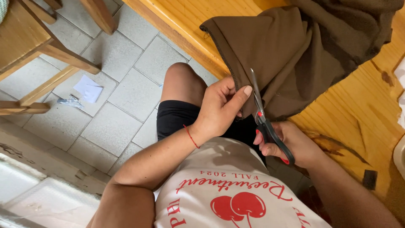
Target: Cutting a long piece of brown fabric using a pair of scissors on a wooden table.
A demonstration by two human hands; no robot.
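I have my left hand (221,107) closed on the stitched edge of the brown fabric (295,55), thumb laid flat along the front and fingers tucked behind it. My right hand (291,145) is curled through the black handles of the scissors (263,120), whose red-pivoted blades point up into the cloth just beside my left thumb. The fabric hangs off the edge of the wooden surface (358,109) and bunches up on top of it. On the tiled floor (122,55) to my left lies a scrap of white paper (88,88) near a wooden chair (33,46).
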